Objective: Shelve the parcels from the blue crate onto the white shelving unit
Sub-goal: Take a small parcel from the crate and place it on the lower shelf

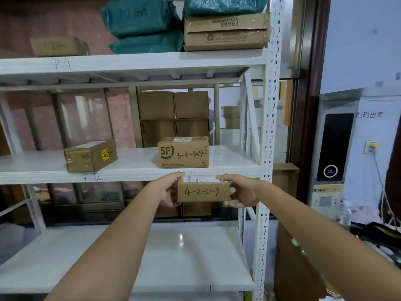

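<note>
Both forearms reach forward from the bottom of the view, converging on one parcel (203, 190) held in front of the middle shelf (130, 170) edge of the white shelving unit (269, 127). Parcel: small brown cardboard box, "4-2-2009" handwritten in black on its near face, a white label on top. Left hand (168, 192) grips the left end, fingers (175, 175) laid over the top edge. Right hand (239, 192) grips the right end likewise, fingers over the top and thumb underneath. Parcel is level, clear of the shelf, just below and in front of an SF box (183, 152) marked "3-4-3014". Another taped box (90, 155) sits further left on the same shelf. Green bags (141, 22) and cartons (225, 32) occupy the shelf above.
</note>
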`<state>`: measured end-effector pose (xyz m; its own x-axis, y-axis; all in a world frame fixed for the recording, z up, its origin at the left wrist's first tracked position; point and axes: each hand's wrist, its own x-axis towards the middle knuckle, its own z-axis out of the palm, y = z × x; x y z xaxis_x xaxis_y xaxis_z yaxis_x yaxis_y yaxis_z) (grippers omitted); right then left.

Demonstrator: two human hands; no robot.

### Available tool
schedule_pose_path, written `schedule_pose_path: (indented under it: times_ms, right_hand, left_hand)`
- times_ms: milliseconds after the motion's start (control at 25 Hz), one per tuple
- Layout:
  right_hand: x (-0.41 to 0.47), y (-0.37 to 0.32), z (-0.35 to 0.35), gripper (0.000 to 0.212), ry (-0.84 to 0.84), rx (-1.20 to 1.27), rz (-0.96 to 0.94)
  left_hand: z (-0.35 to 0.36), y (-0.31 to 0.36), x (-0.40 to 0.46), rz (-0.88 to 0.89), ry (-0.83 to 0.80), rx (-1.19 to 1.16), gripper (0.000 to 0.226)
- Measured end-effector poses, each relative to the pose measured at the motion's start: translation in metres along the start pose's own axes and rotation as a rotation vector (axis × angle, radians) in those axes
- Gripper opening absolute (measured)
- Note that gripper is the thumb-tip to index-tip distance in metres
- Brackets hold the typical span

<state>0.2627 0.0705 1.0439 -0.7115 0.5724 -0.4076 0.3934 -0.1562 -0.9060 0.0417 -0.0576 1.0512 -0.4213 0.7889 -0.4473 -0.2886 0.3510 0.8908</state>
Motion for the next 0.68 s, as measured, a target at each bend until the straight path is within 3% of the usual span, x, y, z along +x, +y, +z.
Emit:
schedule_pose_path:
  times_ms: [240, 400, 680]
  right_hand:
    - [0.017, 0.007, 0.047, 0.054, -0.021, -0.011, 0.010]
    - [0.034, 0.005, 0.112, 0.051, -0.055, -0.091, 0.014]
    - [0.076, -0.012, 0.294, 0.049, -0.168, -0.167, -0.012]
  left_hand:
    - [-0.043, -0.032, -0.015, -0.002, -0.001, -0.065, 0.059]
    - [-0.102, -0.054, -0.042, 0.048, 0.008, -0.140, 0.039]
    - [-0.281, -0.077, -0.094, 0.068, 0.126, -0.103, 0.028]
